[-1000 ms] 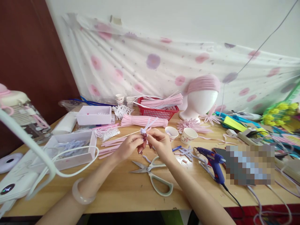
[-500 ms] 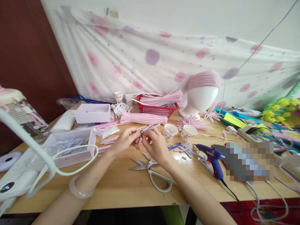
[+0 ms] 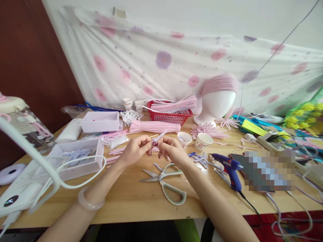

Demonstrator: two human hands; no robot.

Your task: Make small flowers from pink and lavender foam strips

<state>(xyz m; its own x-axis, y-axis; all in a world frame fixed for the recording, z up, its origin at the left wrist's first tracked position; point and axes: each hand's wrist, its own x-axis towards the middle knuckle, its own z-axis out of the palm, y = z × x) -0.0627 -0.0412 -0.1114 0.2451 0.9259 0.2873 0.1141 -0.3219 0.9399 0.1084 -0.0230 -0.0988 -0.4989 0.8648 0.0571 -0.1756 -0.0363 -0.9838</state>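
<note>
Behind a wooden worktop (image 3: 121, 205), a flower-printed sheet (image 3: 181, 67) hangs along the wall. A lavender strip (image 3: 159, 135) is in the middle, above the worktop, between the two hands. The fingers of the left hand (image 3: 135, 149) pinch its lower part; the fingers of the right hand (image 3: 173, 149) seem to grasp it too, although the exact grip is hidden. Half a second ago its free end leaned toward 2 o'clock over the right hand; now it rises toward 1 o'clock, and the right hand has turned. I judge that the strip is worked by fingers alone, without any tool. From it, the pink bundle (image 3: 155, 127) is near at 12 o'clock, a paper cup (image 3: 203, 141) at 3, the glue gun (image 3: 228, 164) toward 4, the scissors (image 3: 160, 177) at 6.
</note>
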